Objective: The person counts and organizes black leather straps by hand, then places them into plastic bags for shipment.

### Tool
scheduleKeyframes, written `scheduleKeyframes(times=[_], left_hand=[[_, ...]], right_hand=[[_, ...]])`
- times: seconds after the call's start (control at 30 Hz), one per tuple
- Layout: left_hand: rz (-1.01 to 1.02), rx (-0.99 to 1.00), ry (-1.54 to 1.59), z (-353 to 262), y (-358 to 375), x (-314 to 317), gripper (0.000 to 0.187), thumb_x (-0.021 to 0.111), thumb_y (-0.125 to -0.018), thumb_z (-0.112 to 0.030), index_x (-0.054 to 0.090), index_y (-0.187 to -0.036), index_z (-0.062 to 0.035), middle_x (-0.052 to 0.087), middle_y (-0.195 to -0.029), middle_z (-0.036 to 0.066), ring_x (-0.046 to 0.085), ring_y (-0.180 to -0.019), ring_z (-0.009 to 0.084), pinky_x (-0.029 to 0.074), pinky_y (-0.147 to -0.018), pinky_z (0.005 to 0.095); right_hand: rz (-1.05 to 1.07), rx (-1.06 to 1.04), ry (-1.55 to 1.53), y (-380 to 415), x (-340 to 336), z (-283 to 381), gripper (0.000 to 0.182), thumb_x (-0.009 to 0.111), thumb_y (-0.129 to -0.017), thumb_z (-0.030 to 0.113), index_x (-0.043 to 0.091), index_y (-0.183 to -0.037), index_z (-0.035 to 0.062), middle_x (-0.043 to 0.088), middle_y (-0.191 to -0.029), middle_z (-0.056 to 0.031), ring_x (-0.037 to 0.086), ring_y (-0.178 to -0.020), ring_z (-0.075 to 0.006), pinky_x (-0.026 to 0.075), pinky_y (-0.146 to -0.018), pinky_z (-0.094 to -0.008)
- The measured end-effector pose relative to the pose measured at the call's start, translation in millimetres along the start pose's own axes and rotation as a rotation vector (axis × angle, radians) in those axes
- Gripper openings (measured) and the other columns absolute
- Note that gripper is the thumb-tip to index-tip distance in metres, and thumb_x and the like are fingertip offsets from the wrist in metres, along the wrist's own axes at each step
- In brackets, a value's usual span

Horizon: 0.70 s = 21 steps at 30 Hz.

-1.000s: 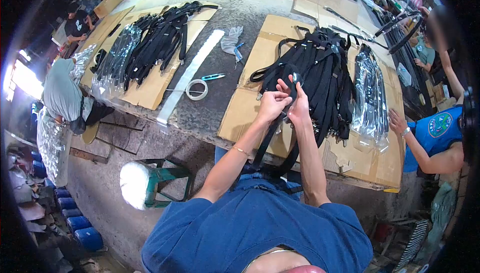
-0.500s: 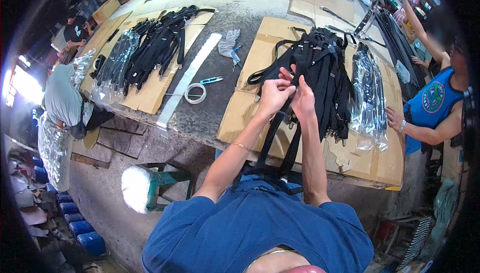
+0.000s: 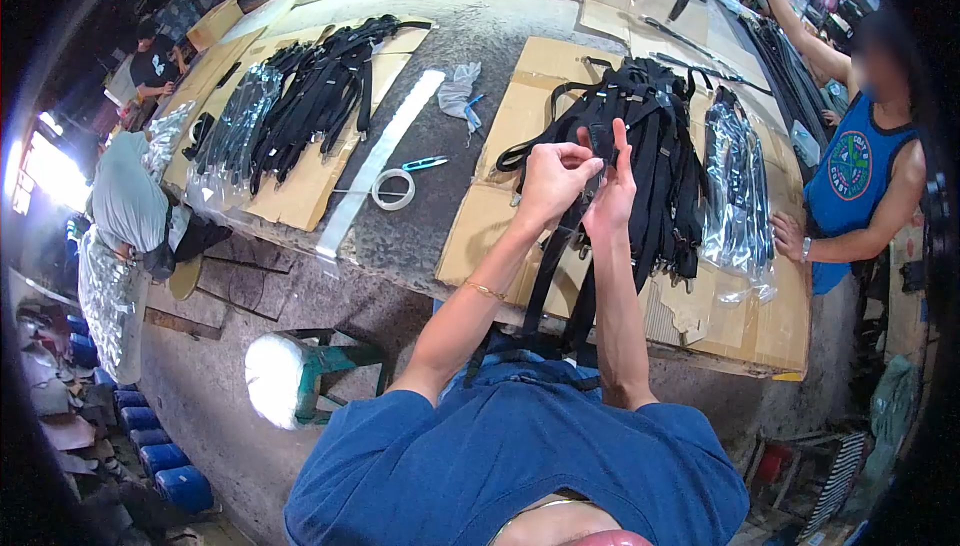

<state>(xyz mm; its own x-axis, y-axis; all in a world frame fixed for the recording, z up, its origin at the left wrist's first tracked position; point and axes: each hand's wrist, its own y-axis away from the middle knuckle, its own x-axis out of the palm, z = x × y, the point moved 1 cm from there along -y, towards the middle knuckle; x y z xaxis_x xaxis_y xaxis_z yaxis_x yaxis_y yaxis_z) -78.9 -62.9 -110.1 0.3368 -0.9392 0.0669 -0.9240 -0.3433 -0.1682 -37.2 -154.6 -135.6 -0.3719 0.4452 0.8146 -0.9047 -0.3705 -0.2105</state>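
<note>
A black webbing strap (image 3: 545,271) runs up from my waist to my hands, over the edge of the table. My left hand (image 3: 550,184) is closed, pinching the strap between thumb and fingertips. Beside it, my right hand (image 3: 610,191) holds the upper part of the strap against its upright, fairly straight fingers. The exact grip is partly hidden. Directly behind both hands lies a large pile of black straps (image 3: 665,161) with metal clips, spread over a cardboard sheet (image 3: 475,231).
Clear plastic-bagged straps (image 3: 735,196) lie right of the pile. Leftward are a tape roll (image 3: 392,189), blue snips (image 3: 425,163), a white strip (image 3: 385,151) and another strap pile (image 3: 320,91). A stool (image 3: 340,371) stands below. A co-worker (image 3: 850,176) leans on the table at right.
My right fingers have straightened upward, and my left hand has shifted slightly along the strap. At right, the co-worker stands more upright, one arm still raised toward the dark straps.
</note>
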Motion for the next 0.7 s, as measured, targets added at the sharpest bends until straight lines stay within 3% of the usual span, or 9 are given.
scheduleKeyframes(times=[0.3, 0.37, 0.4, 0.43, 0.47, 0.57, 0.6, 0.63, 0.7], left_hand=[[0.04, 0.038, -0.02, -8.1, -7.5, -6.3, 0.011, 0.069, -0.081, -0.007, 0.064, -0.078, 0.0025, 0.064, -0.072, 0.002, 0.055, -0.063, 0.004, 0.043, -0.055, 0.0209], [0.034, 0.036, 0.055, -13.1, -8.5, -7.2, 0.01, 0.068, -0.082, -0.006, 0.063, -0.076, 0.0017, 0.064, -0.071, 0.002, 0.056, -0.062, 0.0049, 0.043, -0.054, 0.0211], [0.055, -0.002, 0.134, -16.9, -8.1, -9.9, 0.009, 0.068, -0.082, -0.005, 0.064, -0.077, 0.0016, 0.064, -0.072, 0.003, 0.058, -0.063, 0.0063, 0.044, -0.054, 0.0211], [0.075, -0.036, 0.21, -24.9, -9.2, -15.3, 0.008, 0.067, -0.081, -0.005, 0.064, -0.077, 0.0015, 0.064, -0.072, 0.003, 0.061, -0.064, 0.0076, 0.045, -0.055, 0.0212], [0.121, -0.075, 0.03, -43.9, -4.8, -24.0, 0.008, 0.068, -0.081, -0.006, 0.064, -0.08, 0.0009, 0.066, -0.076, 0.005, 0.065, -0.068, 0.0114, 0.049, -0.06, 0.0217], [0.211, -0.058, 0.053, -51.0, -4.8, -35.9, 0.009, 0.067, -0.081, -0.008, 0.064, -0.079, 0.0, 0.067, -0.077, 0.006, 0.066, -0.07, 0.0126, 0.05, -0.061, 0.0228], [0.244, -0.08, -0.047, -67.1, -2.2, -35.5, 0.009, 0.067, -0.081, -0.008, 0.065, -0.08, 0.0006, 0.067, -0.079, 0.007, 0.066, -0.071, 0.0127, 0.05, -0.062, 0.0229], [0.307, -0.064, 0.003, -62.8, -7.9, -35.1, 0.01, 0.067, -0.081, -0.008, 0.066, -0.082, 0.0017, 0.068, -0.079, 0.007, 0.066, -0.072, 0.0125, 0.05, -0.063, 0.0225], [0.34, -0.062, 0.014, -79.0, -7.4, -28.0, 0.012, 0.067, -0.081, -0.008, 0.066, -0.085, 0.0032, 0.068, -0.08, 0.007, 0.066, -0.072, 0.0124, 0.05, -0.064, 0.023]], right_hand=[[0.104, 0.001, 0.174, -1.0, -4.2, 7.0, 0.049, 0.038, -0.099, 0.04, 0.04, -0.136, 0.0078, 0.059, -0.115, -0.0084, 0.056, -0.105, -0.0177, 0.044, -0.091, -0.0313], [0.128, 0.335, 0.135, -7.6, -45.1, -8.3, 0.045, 0.04, -0.099, 0.04, 0.046, -0.126, 0.0042, 0.058, -0.105, -0.0041, 0.054, -0.095, -0.0135, 0.043, -0.087, -0.0287], [0.057, 0.231, 0.435, 7.4, -28.0, -5.8, 0.036, 0.045, -0.099, 0.034, 0.053, -0.112, 0.0023, 0.056, -0.094, -0.0003, 0.051, -0.085, -0.0104, 0.044, -0.082, -0.027], [0.274, 0.342, 1.046, 29.7, -14.0, 23.5, 0.028, 0.051, -0.096, 0.024, 0.058, -0.108, -0.0007, 0.058, -0.09, -0.0001, 0.05, -0.082, -0.0089, 0.045, -0.078, -0.0268], [0.526, 0.392, 1.167, 44.9, 7.4, 45.0, 0.023, 0.058, -0.091, 0.015, 0.061, -0.104, -0.004, 0.062, -0.09, -0.0028, 0.054, -0.081, -0.0097, 0.048, -0.073, -0.0278], [0.14, 0.318, 0.95, 65.4, 0.7, 73.6, 0.034, 0.064, -0.084, 0.005, 0.056, -0.115, -0.0076, 0.065, -0.099, -0.009, 0.061, -0.086, -0.014, 0.05, -0.075, -0.0267], [0.007, 0.005, 0.966, 63.9, 5.4, 71.0, 0.041, 0.065, -0.083, 0.001, 0.053, -0.121, -0.0069, 0.064, -0.102, -0.0088, 0.06, -0.088, -0.0142, 0.05, -0.077, -0.0257], [0.011, -0.223, 1.132, 57.8, 16.9, 69.9, 0.041, 0.063, -0.084, 0.0, 0.051, -0.122, -0.0056, 0.063, -0.105, -0.0072, 0.059, -0.092, -0.0137, 0.049, -0.077, -0.0263], [0.182, -0.127, 0.88, 41.3, 5.6, 56.1, 0.039, 0.061, -0.085, 0.0, 0.051, -0.122, -0.0053, 0.062, -0.107, -0.006, 0.058, -0.095, -0.0135, 0.049, -0.077, -0.0262]])
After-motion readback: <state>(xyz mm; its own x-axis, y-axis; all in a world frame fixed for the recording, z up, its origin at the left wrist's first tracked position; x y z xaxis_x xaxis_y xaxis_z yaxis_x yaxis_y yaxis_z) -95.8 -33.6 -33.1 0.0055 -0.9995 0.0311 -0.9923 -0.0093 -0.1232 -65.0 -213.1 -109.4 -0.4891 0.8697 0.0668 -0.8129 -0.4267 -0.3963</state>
